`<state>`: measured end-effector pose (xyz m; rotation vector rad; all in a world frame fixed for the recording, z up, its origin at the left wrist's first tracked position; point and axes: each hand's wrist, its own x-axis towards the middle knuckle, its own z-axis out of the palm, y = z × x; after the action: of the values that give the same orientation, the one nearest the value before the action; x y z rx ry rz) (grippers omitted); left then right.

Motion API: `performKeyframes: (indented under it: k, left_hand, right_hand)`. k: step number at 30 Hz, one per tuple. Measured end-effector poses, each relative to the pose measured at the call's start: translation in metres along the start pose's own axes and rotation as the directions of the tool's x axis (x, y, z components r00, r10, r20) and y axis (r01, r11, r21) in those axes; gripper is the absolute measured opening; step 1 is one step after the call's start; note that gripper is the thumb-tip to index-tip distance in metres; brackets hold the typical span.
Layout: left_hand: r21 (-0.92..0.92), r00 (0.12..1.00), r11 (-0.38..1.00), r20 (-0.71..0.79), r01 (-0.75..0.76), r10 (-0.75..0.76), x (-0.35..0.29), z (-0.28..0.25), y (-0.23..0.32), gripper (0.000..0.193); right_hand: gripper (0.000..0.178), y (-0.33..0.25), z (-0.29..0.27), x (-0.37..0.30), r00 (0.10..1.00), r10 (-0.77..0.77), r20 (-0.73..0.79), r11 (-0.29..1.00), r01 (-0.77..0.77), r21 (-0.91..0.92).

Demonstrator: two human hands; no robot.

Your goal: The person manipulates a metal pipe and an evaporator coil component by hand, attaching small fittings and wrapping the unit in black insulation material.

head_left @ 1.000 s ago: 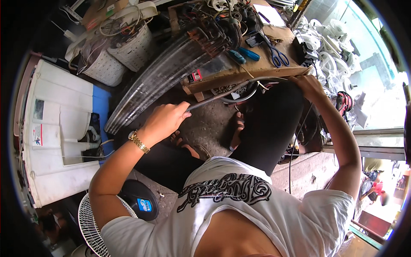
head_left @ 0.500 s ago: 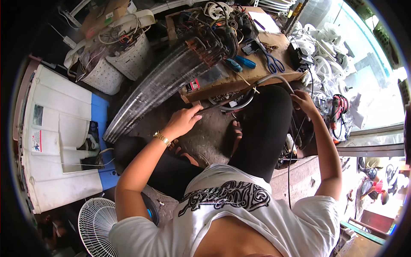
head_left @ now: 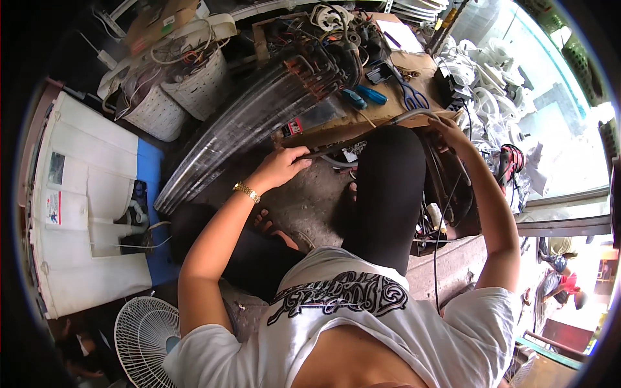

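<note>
A long, thin tube [head_left: 411, 114], dark toward its left end and grey where it curves at the right, spans both my hands above my raised knee. My left hand [head_left: 283, 167] is closed on its dark end, thumb along it. At the other end my right hand [head_left: 451, 137] pinches the curved grey part, close to the workbench edge. Just beyond my left hand lies a long finned metal coil [head_left: 236, 126] with rusty copper bends [head_left: 304, 74] at its far end. Whether the tube joins anything past my hands cannot be made out.
On the wooden workbench [head_left: 424, 68] lie blue-handled scissors [head_left: 414, 97] and a blue-handled tool [head_left: 371, 93]. White perforated baskets [head_left: 152, 116] hold wires. A white plastic housing [head_left: 97, 239] stands left, above a fan [head_left: 145, 336]. White plastic parts [head_left: 498, 90] crowd the right.
My right hand has shifted slightly left and up, and my left hand has risen a little with the tube. The curved end now lies flatter. My raised knee has moved left.
</note>
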<state>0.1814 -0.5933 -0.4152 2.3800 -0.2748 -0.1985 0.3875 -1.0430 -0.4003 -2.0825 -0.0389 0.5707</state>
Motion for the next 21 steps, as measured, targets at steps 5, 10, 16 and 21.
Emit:
performKeyframes:
  k: [5,10,16,21]
  left_hand:
    - [-0.079,0.997,0.996,0.064,-0.042,0.047,0.024,-0.005,-0.001,0.026]
    - [-0.024,0.988,0.999,0.148,0.037,-0.033,0.032,-0.011,-0.014,0.028]
    - [0.07,0.976,0.978,0.085,0.195,-0.2,0.011,-0.012,-0.014,0.038]
    - [0.11,0.953,0.948,0.031,0.298,-0.303,-0.003,-0.01,-0.005,0.041]
  right_hand:
    - [0.044,-0.02,-0.017,0.008,0.951,-0.123,0.282,0.992,0.126,0.008]
    - [0.034,-0.014,0.007,0.015,0.928,-0.08,0.363,0.974,-0.005,0.227]
    - [0.037,-0.01,0.039,-0.001,0.977,0.014,0.211,0.983,-0.052,0.175]
    - [0.039,-0.001,0.056,0.005,0.99,-0.096,0.108,0.979,0.074,0.19]
